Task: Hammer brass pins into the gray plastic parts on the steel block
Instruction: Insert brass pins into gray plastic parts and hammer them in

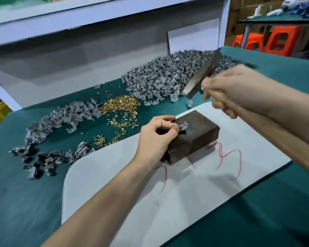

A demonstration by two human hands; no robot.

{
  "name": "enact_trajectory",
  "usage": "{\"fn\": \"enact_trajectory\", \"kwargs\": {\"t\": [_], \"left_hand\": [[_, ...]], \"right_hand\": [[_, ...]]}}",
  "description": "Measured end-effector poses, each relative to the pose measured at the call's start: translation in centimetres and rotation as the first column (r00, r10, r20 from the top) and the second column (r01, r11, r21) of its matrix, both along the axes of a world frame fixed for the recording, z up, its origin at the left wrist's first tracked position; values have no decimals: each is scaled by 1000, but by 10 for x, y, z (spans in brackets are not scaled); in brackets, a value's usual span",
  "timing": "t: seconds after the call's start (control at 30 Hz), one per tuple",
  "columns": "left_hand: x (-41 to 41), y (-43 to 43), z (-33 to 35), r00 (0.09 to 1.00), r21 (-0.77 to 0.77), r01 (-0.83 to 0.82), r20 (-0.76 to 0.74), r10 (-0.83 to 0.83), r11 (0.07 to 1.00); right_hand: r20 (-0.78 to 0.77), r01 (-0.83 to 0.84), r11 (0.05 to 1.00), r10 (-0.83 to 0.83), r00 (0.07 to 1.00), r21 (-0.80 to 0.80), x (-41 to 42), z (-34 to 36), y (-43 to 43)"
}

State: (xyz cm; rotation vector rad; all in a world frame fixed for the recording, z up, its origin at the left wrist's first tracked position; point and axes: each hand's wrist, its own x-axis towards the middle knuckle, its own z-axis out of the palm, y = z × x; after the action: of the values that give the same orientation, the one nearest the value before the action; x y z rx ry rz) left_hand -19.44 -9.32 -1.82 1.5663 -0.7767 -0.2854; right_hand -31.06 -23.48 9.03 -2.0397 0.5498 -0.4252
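A dark steel block [194,138] sits on a white board [177,193]. On the block's top lies one gray plastic part [184,126] with a brass pin [180,124] standing in it. My left hand [155,139] pinches that part at the block's left edge. My right hand [228,90] grips a hammer [202,75], blurred and raised above and to the right of the block, its head well clear of the part.
A big heap of gray parts [168,75] lies at the back of the green table. A second band of gray parts [48,132] curves along the left. Loose brass pins [119,104] are scattered between them. Orange stools [275,41] stand far right.
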Motion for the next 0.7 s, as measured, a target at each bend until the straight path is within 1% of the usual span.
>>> {"fn": "enact_trajectory", "kwargs": {"t": [0.1,0.2,0.27,0.4,0.57,0.7], "left_hand": [[0,-2,0,1000,-11,-5,-2,5,1000],[-1,-2,1,1000,-7,-12,17,12,1000],[-1,-1,0,1000,-9,-13,16,14,1000],[-1,0,1,999,1,-33,14,33,999],[-3,0,4,999,20,-31,14,31,999],[-5,0,3,995,4,-75,60,74,997]], "right_hand": [[-1,-18,969,19,1000,246,4,-24,-7],[23,-29,912,22,1000,408,6,-40,-12],[42,-52,878,36,998,476,7,-47,-14],[49,-78,869,62,997,489,4,-55,-14],[67,-106,903,86,994,416,0,-57,-12],[81,-130,930,108,991,343,-2,-58,-8]]}}
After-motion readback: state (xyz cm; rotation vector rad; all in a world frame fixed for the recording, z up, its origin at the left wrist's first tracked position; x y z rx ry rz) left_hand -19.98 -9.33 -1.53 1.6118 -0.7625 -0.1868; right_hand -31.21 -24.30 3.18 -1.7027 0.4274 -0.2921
